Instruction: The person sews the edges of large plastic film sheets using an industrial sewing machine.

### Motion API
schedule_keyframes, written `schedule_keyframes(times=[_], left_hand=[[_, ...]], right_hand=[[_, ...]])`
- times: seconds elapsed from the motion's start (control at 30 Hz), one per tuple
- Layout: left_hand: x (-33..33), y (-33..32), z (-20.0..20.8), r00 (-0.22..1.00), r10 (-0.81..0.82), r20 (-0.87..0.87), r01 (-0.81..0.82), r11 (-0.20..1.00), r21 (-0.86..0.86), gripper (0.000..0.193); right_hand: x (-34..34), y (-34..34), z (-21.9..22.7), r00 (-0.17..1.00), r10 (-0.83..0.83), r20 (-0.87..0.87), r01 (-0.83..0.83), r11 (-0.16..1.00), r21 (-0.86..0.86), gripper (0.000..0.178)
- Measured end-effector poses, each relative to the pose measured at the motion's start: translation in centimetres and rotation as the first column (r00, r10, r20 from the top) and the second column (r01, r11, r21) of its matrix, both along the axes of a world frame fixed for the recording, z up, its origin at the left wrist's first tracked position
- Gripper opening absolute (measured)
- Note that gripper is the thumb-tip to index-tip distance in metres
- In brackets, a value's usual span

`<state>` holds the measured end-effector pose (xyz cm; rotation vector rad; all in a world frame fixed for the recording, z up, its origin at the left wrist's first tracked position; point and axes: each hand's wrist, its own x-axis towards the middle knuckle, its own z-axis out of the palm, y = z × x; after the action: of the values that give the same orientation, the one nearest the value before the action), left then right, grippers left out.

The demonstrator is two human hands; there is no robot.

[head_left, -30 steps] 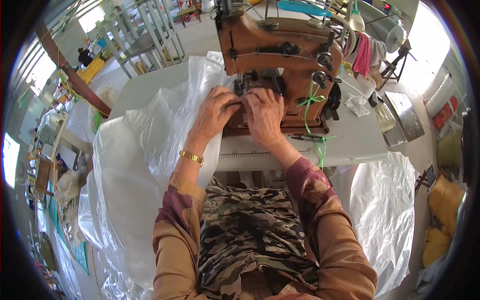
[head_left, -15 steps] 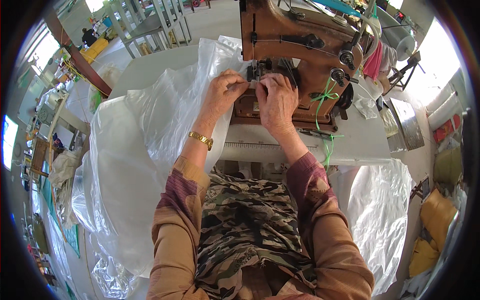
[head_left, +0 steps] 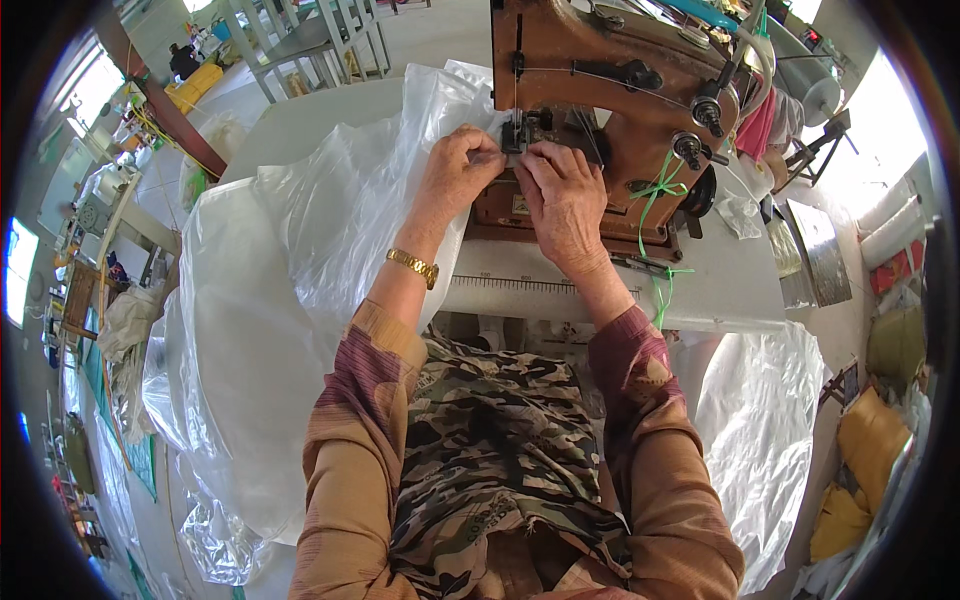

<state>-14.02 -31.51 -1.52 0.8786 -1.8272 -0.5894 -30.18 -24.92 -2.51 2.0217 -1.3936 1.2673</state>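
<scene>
A brown sewing machine point(head_left: 600, 75) stands at the far edge of my reach, its presser foot point(head_left: 514, 135) lowered near the bed. Close to the foot's left side, my left hand point(head_left: 460, 178) pinches the edge of a large clear plastic sheet point(head_left: 340, 220), which spreads over the table to the left. Just right of the foot, my right hand point(head_left: 567, 205) is closed, thumb against fingers. A small pale bit shows between the two hands' fingertips; what my right hand grips is hidden. White thread runs down to the needle. A gold watch circles my left wrist.
The pale table point(head_left: 700, 290) has a printed ruler point(head_left: 520, 285) along its near edge. Green string point(head_left: 655, 200) hangs from the machine. More clear plastic point(head_left: 760, 440) drapes off the right side. A grey metal chair point(head_left: 305, 45) stands beyond the table; yellow bundles point(head_left: 870, 440) lie at right.
The whole view has shifted slightly, with machine and table appearing a little further right. Both hands stay by the presser foot, their fingertips still close together.
</scene>
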Motion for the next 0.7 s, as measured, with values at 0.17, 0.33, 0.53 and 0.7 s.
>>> schedule_keyframes(times=[0.17,0.33,0.53,0.7], left_hand=[[-0.2,-0.1,0.1,0.999,0.031,0.029,-0.032,0.999,0.01,0.01],[0.4,-0.5,0.1,0.999,-0.003,0.035,-0.002,0.991,0.134,0.01],[0.5,-0.2,0.3,1.0,-0.003,-0.001,0.003,0.991,0.132,0.014],[0.8,-0.5,0.1,1.0,-0.009,0.009,0.008,0.992,0.127,0.017]], right_hand=[[-0.3,0.0,-0.4,0.998,-0.016,-0.054,0.015,1.0,-0.018,0.023],[-0.1,-0.2,-0.8,0.993,-0.046,-0.107,0.042,0.998,-0.047,0.033],[-0.2,-0.2,-1.5,0.991,-0.067,-0.117,0.06,0.997,-0.057,0.039],[0.2,0.0,-1.8,0.992,-0.05,-0.112,0.045,0.998,-0.049,0.042]])
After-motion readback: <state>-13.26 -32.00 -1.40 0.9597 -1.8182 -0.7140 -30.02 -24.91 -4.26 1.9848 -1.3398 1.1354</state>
